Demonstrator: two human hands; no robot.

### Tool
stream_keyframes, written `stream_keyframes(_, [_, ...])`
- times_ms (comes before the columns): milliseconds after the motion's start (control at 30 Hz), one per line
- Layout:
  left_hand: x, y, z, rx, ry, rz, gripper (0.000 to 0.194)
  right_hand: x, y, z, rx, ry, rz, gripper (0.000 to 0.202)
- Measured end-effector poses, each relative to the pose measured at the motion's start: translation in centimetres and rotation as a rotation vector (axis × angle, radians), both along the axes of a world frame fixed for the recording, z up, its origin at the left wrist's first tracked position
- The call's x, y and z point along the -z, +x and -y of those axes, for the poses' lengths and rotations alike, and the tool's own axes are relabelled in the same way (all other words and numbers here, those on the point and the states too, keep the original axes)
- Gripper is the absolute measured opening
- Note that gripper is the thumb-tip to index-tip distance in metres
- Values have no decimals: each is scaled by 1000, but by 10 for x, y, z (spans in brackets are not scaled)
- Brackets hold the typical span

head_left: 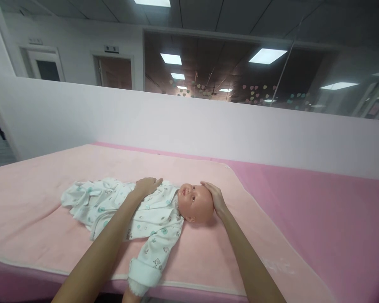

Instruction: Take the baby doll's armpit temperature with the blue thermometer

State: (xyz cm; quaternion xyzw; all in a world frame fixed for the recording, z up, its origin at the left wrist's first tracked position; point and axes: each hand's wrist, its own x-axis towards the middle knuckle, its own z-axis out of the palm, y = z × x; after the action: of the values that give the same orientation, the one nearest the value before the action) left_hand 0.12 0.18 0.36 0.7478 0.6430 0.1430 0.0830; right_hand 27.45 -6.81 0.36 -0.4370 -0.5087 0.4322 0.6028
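Observation:
A baby doll (pixel 196 206) lies on its back on a peach-pink blanket (pixel 208 256), its bald head toward the right. It wears a white printed outfit (pixel 154 219) with a turned-back cuff on the near sleeve, which reaches to the front edge. My left hand (pixel 148 186) rests flat on the doll's torso, fingers stretched out. Against the crown of the head lies my right hand (pixel 215 198), its fingers extended and curving slightly over the top. The doll's far arm is hidden from view.
The blanket covers a pink padded surface (pixel 290 202) that shows along the right and front. Behind it runs a low white wall (pixel 189 122) with a glass pane (pixel 224 67) above. Two doorways stand at the far left, and floor shows beyond the left end.

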Motion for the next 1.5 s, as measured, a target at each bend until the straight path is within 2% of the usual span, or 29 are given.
stream_keyframes(100, [3,-1,-4,0,4,63,63,1,1,1,-97,-76,23,36])
stream_keyframes(200, [3,-1,-6,-7,44,137,57,0,0,2,-69,-96,15,39])
stream_keyframes(267, [2,-1,-3,33,109,335,55,-2,-1,3,-40,-82,13,39])
stream_keyframes(333, [-1,-3,5,180,104,678,58,-4,-2,3,9,-25,32,37])
stream_keyframes(400, [-5,-5,18,440,-36,952,62,-8,-2,4,74,59,60,33])
stream_keyframes(467, [-11,-4,31,707,-215,934,62,-15,-2,7,136,148,112,29])
stream_keyframes(500, [-13,-2,36,787,-262,861,60,-20,-3,9,165,190,160,27])
stream_keyframes(533, [-15,0,40,814,-275,783,59,-26,-4,12,192,231,223,25])
stream_keyframes(600, [-15,6,43,763,-251,690,55,-39,-12,19,214,319,407,19])
stream_keyframes(667, [-12,10,40,642,-207,726,49,-53,-25,27,156,401,647,20])
stream_keyframes(767, [-5,9,29,423,-149,982,52,-66,-54,34,-43,469,1051,26])
stream_keyframes(833, [-2,4,22,279,-126,1215,57,-68,-77,32,-154,467,1271,22])
stream_keyframes(933, [-1,-3,18,176,-203,1435,57,-64,-107,19,-153,359,1480,16])
stream_keyframes(1067, [0,-4,18,217,-300,1503,50,-60,-130,-1,-66,248,1542,13])
stream_keyframes(1167, [3,1,17,252,-265,1506,41,-60,-132,-6,-56,248,1560,11])
stream_keyframes(1233, [5,3,15,279,-261,1435,36,-64,-126,-5,-63,243,1569,14])
stream_keyframes(1300, [4,5,14,302,-254,1306,31,-73,-114,-1,-84,229,1581,18])
stream_keyframes(1400, [-3,6,20,371,-221,1064,27,-99,-83,10,-125,198,1550,27])
stream_keyframes(1500, [-15,5,34,516,-268,831,27,-128,-44,22,-100,210,1251,25])
